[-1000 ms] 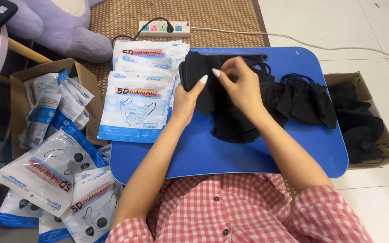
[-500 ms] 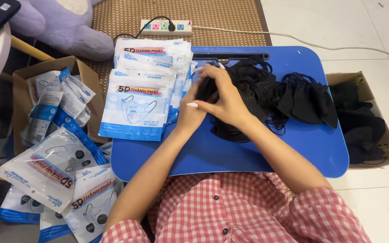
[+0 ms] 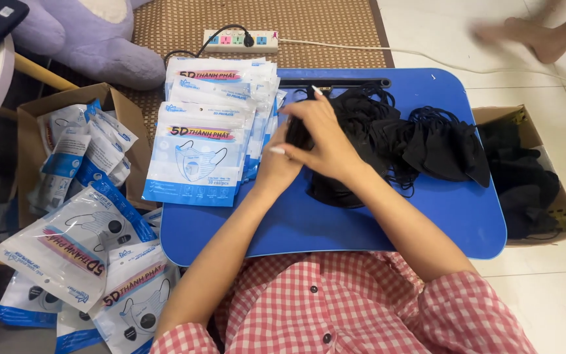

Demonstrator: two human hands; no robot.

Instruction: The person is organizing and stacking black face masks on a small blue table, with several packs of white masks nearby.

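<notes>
Black masks (image 3: pixel 335 131) lie bunched at the middle of a blue lap tray (image 3: pixel 375 229), gathered under both hands. Right hand (image 3: pixel 325 141) spreads over the stack with fingers curled down onto it, gripping the top; left hand (image 3: pixel 278 164) presses against the stack's near-left edge, thumb out, though whether it has hold of a mask cannot be told. More loose masks (image 3: pixel 443 147) trail right toward a box (image 3: pixel 561 219) of them. Empty pouches (image 3: pixel 207 141) are stacked on the tray's left side.
</notes>
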